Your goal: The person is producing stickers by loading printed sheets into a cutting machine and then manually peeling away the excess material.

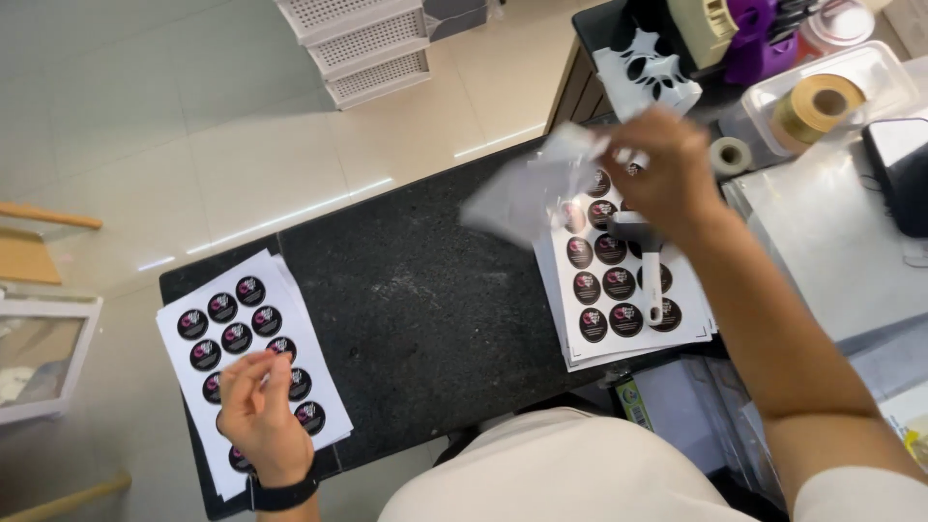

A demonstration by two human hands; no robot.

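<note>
Item one, left: white paper sheets of round black stickers (253,348) stacked on the black speckled desk (425,300); my left hand (263,416) rests on them, fingers (253,372) pinched narrow at one sticker. Item two, right: my right hand (667,174) grips a thin crumpled clear film (527,193) above a second sticker sheet stack (619,290). I judge both light, limp and tearable; best pinched at the edges.
</note>
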